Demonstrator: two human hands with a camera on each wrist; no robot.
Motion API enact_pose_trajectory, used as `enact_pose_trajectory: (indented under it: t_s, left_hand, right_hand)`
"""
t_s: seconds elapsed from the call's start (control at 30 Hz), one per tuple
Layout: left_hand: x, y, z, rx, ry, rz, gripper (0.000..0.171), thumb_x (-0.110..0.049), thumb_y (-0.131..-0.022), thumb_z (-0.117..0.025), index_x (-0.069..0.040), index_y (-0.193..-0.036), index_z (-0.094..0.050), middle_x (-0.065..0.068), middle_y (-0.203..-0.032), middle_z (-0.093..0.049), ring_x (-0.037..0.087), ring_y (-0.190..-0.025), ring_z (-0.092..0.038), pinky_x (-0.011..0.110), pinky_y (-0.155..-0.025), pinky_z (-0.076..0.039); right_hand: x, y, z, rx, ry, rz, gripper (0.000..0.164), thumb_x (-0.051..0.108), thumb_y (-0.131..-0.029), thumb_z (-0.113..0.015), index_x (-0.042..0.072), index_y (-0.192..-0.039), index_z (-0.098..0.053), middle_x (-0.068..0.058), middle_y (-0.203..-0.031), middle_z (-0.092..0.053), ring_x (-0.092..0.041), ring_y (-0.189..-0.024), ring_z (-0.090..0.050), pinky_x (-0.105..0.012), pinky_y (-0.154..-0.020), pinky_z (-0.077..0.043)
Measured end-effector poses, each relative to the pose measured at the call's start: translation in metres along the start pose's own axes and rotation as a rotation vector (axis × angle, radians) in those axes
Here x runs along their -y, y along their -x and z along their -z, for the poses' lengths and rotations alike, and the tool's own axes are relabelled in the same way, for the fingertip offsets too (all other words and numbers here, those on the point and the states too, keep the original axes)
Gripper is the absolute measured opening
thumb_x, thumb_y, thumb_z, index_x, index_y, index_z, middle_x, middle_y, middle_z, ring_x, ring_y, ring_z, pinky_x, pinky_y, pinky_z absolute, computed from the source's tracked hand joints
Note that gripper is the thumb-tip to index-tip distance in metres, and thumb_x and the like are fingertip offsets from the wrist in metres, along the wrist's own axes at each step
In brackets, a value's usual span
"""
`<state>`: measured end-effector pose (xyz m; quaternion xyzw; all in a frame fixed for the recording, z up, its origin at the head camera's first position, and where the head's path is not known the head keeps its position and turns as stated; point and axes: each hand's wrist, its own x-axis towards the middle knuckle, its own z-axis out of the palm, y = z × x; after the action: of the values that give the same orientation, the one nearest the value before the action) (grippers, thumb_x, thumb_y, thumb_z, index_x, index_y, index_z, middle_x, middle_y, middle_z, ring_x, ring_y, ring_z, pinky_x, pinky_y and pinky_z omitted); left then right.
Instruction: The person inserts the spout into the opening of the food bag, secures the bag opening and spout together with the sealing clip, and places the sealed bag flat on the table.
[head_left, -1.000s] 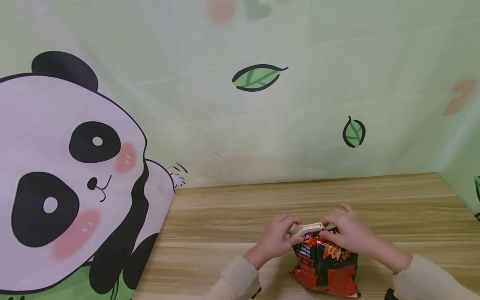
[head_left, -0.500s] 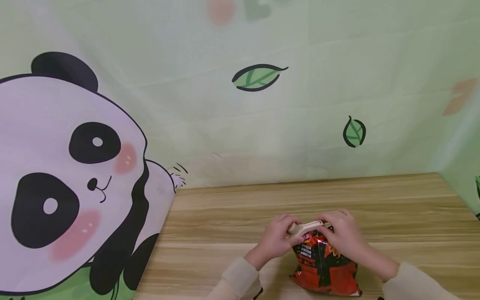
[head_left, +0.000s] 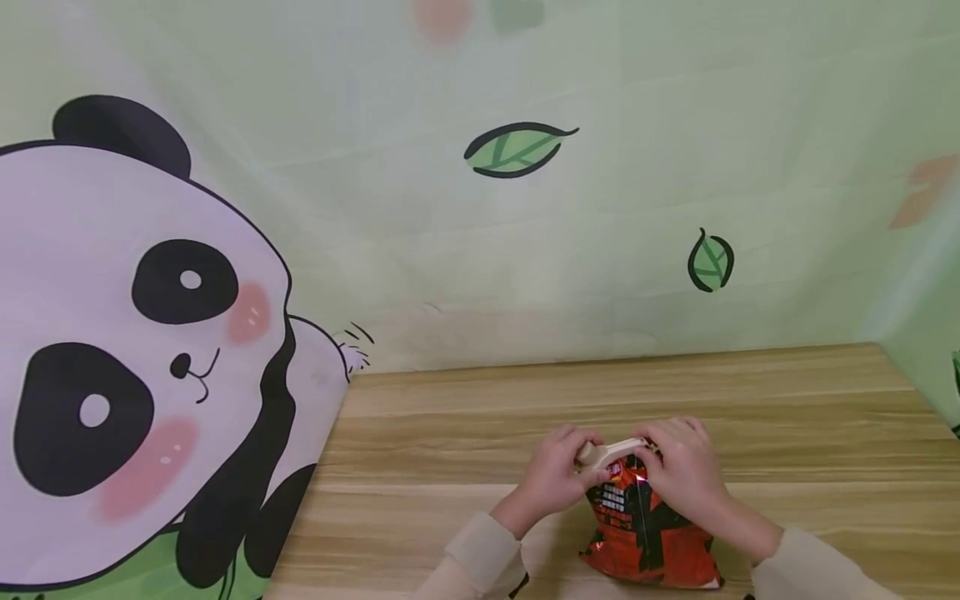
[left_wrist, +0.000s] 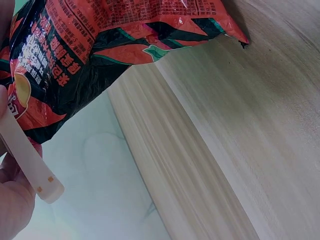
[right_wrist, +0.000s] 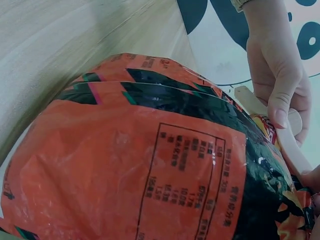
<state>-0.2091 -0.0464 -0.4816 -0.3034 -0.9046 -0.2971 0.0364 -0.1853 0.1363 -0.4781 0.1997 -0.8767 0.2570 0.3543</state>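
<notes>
A red and black snack bag stands on the table, its printed back towards me in the head view. Along its top edge runs a white bag clip. At the clip's left end my left hand pinches it, thumb in front and fingers behind. My right hand grips the other end together with the bag's top corner. In the right wrist view, the left thumb lies across the clip. One rounded clip end sticks out past the fingers in the left wrist view.
The wood-grain table reaches back to a pale green wall cloth with printed leaves. A large printed panda covers the cloth on the left. A small dark object shows by the left sleeve.
My right hand has moved left along the clip, and its fingers now close over the right end. The left hand has kept its place. The head view has shifted slightly.
</notes>
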Motion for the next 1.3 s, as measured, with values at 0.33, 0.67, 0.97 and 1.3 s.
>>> enact_pose_trajectory:
  t_s: [0.33,0.67,0.97,1.3]
  left_hand:
    - [-0.004,-0.001,-0.001,-0.018,-0.043,0.045,0.035,-0.033,-0.077,-0.067,-0.013,-0.104,-0.058,0.000,-0.089,-0.056,0.005,-0.072,-0.045,0.012,-0.059,-0.036]
    - [-0.005,-0.003,-0.003,-0.046,-0.112,0.067,0.034,-0.034,-0.076,-0.067,-0.014,-0.102,-0.058,-0.001,-0.087,-0.055,0.006,-0.072,-0.045,0.012,-0.057,-0.035]
    - [0.001,0.000,-0.002,-0.056,-0.052,0.094,0.039,-0.034,-0.073,-0.070,-0.014,-0.104,-0.058,0.000,-0.094,-0.058,0.006,-0.075,-0.049,0.012,-0.061,-0.038]
    - [0.012,-0.001,-0.004,-0.001,0.033,0.158,0.053,-0.036,-0.073,-0.069,-0.015,-0.119,-0.050,0.001,-0.105,-0.059,0.006,-0.081,-0.054,0.016,-0.064,-0.043]
  right_hand:
    - [-0.002,-0.002,-0.009,-0.040,-0.017,-0.044,0.019,-0.002,-0.058,-0.074,0.002,-0.074,-0.064,-0.007,-0.069,-0.064,-0.021,-0.064,-0.053,-0.038,-0.072,-0.036]
    - [-0.007,-0.004,-0.017,-0.090,-0.037,-0.021,0.021,-0.004,-0.055,-0.075,0.003,-0.071,-0.064,-0.006,-0.066,-0.063,-0.020,-0.061,-0.053,-0.036,-0.070,-0.037]
    - [-0.013,-0.007,-0.015,0.023,-0.010,0.059,0.020,0.005,-0.060,-0.076,0.005,-0.077,-0.065,-0.005,-0.068,-0.064,-0.020,-0.065,-0.056,-0.050,-0.081,-0.035]
    - [-0.031,-0.002,-0.004,0.096,-0.025,0.075,0.039,0.012,-0.059,-0.076,0.005,-0.095,-0.064,-0.009,-0.088,-0.064,-0.027,-0.084,-0.053,-0.048,-0.080,-0.031]
